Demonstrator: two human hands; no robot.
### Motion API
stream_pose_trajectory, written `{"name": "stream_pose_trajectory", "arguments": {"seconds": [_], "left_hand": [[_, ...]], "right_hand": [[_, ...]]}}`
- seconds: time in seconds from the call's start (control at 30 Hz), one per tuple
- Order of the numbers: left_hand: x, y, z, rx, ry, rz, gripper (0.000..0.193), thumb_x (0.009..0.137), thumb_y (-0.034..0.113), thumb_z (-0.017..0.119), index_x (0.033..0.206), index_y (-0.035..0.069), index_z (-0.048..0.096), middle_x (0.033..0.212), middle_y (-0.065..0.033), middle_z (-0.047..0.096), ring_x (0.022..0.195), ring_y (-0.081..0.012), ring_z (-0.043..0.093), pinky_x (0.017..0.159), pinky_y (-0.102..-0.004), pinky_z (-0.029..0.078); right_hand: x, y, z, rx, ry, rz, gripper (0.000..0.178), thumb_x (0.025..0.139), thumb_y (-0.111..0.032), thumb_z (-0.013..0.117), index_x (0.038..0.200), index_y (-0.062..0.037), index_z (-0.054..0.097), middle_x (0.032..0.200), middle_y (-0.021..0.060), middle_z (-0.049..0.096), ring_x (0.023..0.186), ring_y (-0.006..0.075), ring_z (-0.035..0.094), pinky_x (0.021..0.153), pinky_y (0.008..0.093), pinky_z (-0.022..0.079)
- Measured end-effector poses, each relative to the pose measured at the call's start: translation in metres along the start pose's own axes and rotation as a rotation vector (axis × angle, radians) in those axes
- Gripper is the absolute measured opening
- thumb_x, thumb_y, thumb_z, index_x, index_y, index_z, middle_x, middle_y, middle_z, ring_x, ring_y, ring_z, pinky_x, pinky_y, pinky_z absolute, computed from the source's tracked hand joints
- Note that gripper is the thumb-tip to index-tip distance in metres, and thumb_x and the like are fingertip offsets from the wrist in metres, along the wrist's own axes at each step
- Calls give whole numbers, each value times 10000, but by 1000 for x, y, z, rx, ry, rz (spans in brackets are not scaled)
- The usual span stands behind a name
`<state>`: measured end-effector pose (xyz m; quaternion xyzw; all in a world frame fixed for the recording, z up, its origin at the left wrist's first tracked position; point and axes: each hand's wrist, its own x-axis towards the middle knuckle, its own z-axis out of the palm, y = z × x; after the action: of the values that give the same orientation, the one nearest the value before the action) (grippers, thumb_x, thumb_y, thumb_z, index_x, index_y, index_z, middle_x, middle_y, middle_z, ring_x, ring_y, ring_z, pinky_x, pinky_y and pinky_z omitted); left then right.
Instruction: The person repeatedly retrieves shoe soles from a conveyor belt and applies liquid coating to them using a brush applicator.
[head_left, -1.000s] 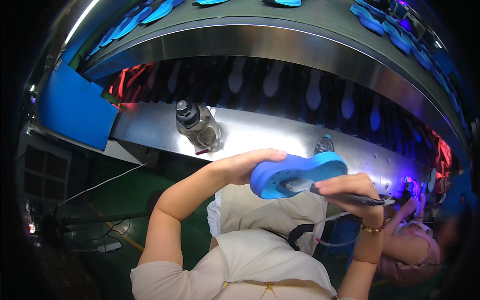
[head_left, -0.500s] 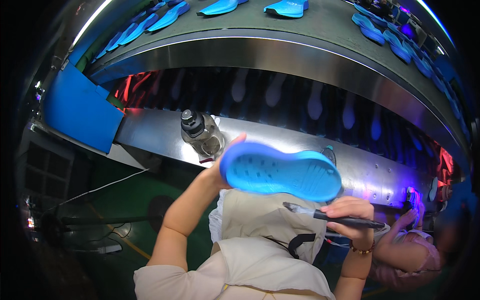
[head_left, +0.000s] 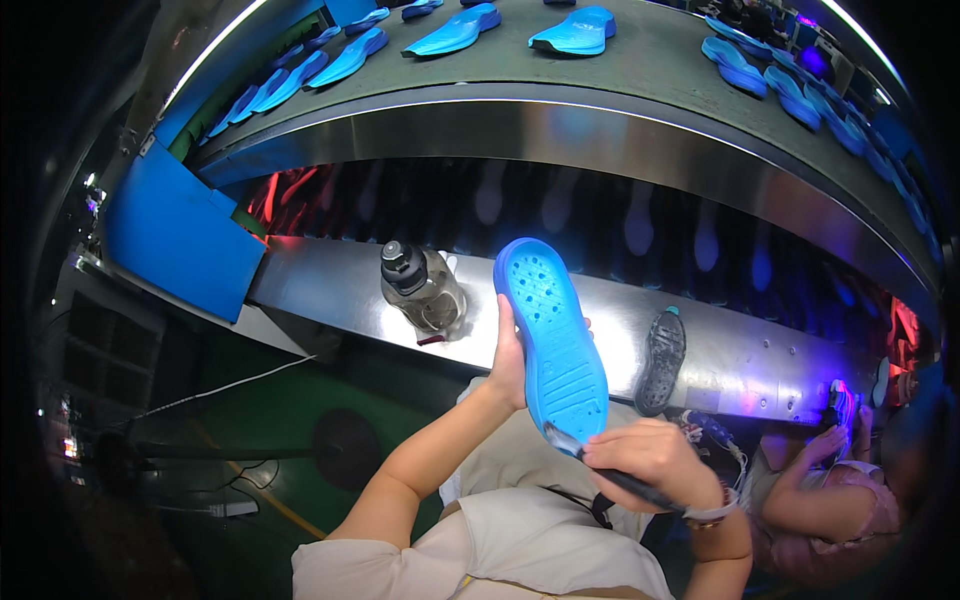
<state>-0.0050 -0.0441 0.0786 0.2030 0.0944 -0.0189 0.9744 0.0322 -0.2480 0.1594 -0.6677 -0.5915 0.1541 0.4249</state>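
A blue shoe sole (head_left: 556,335) stands tilted up in front of me, its inner face with small holes and ridges toward me. My left hand (head_left: 511,352) grips it along its left edge, with fingertips showing at the far edge. In my right hand (head_left: 655,458) is a black-handled brush (head_left: 632,487), held like a pen. The pale bristles meet the lower end of the sole, at its near rim. Beyond my right hand, a dark sole-shaped piece (head_left: 661,362) lies on the metal ledge.
The metal ledge (head_left: 330,283) carries a dark-capped clear bottle (head_left: 428,300). Above it runs a green conveyor belt (head_left: 650,70) with several blue soles (head_left: 575,32). A blue panel (head_left: 180,235) stands at left. At right, a co-worker's hands (head_left: 830,440) work near the ledge.
The sole has swung from lying crosswise to nearly upright. My right hand has brought the brush up to its lower end. The dark piece on the ledge now shows fully.
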Motion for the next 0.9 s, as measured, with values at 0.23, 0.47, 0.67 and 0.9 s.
{"name": "stream_pose_trajectory", "arguments": {"seconds": [0.23,0.47,0.67,0.9], "left_hand": [[1,-9,24,-7,-63,68,904,752,756,127,1223,32,391,1114,-167,506,1032,-293,506,894,-445,420],[1,16,31,58,7,174,912,738,770,171,1189,14,409,1070,-153,524,1004,-274,517,873,-431,438],[3,29,45,90,-98,133,858,764,737,238,1197,16,410,1125,-155,504,1015,-262,519,880,-413,437],[-16,-15,53,-42,-33,153,573,918,452,257,1252,4,381,1205,-159,479,1047,-264,519,909,-389,414]], "right_hand": [[16,11,-4,270,271,87,200,646,45,661,840,11,629,863,131,645,793,233,635,736,305,498],[-6,32,-3,346,357,198,181,666,8,682,844,-4,652,882,137,651,869,239,625,783,317,494],[-15,37,-1,852,319,156,209,658,61,648,859,4,650,896,152,645,959,255,584,875,354,437],[-10,21,24,841,586,359,189,739,51,598,928,43,590,986,189,611,949,233,588,870,313,439]]}}
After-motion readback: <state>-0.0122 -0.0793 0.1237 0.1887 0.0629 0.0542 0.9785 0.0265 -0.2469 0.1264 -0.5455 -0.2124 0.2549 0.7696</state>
